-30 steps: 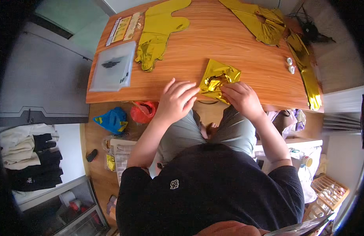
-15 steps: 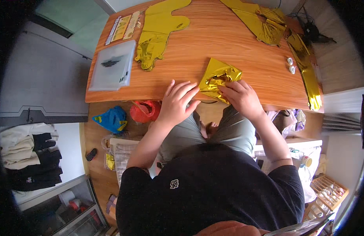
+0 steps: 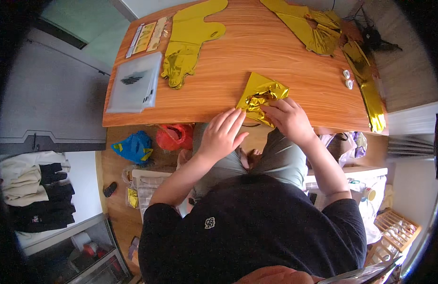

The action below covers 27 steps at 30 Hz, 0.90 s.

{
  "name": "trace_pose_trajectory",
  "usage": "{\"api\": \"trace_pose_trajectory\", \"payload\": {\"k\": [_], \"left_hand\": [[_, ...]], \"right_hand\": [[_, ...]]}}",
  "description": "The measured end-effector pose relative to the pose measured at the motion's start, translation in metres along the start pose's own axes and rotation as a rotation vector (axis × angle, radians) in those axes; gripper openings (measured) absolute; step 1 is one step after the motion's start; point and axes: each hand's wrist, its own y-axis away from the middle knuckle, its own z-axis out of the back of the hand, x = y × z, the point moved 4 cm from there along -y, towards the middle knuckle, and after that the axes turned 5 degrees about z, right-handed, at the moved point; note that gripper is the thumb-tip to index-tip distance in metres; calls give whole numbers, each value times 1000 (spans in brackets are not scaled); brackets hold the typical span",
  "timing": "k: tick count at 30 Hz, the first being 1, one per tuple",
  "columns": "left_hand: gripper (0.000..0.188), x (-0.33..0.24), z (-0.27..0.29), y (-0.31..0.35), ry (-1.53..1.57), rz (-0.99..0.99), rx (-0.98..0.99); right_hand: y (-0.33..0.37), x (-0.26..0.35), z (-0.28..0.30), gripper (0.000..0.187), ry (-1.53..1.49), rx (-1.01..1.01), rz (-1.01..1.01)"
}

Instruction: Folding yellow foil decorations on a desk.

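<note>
A shiny gold foil balloon, flat and folded into a small packet, lies at the near edge of the wooden table, its near half crumpled. My left hand is open, fingers stretched out, with the fingertips against the packet's left edge. From the right, my right hand rests on the foil, its bent fingers pressed together at the crumpled part; the thumb is mostly hidden. Farther back lie more flat gold foil balloons: one to the left, another at the far right.
On the table's left are a clear plastic folder and several printed strips. A long gold foil strip runs down the right edge near two small white rolls. Blue and red bags lie below.
My left hand has moved slightly right and down, its fingertips now meeting the foil's edge. My right hand stays on the packet with little shift.
</note>
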Motion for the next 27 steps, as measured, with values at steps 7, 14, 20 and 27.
{"api": "trace_pose_trajectory", "payload": {"k": [7, 14, 20, 27], "left_hand": [[36, 17, 9, -50, 90, 101, 89], [56, 9, -14, -99, 64, -197, 224], [61, 22, -34, -105, 220, -289, 389], [67, 23, -33, -108, 227, -293, 429]], "right_hand": [[-1, 16, -10, 29, 66, -95, -82], [-8, 32, -23, 16, 177, -178, -297], [-7, 24, -14, 17, 62, -176, -324], [-12, 9, 2, 22, 62, 9, -139]]}}
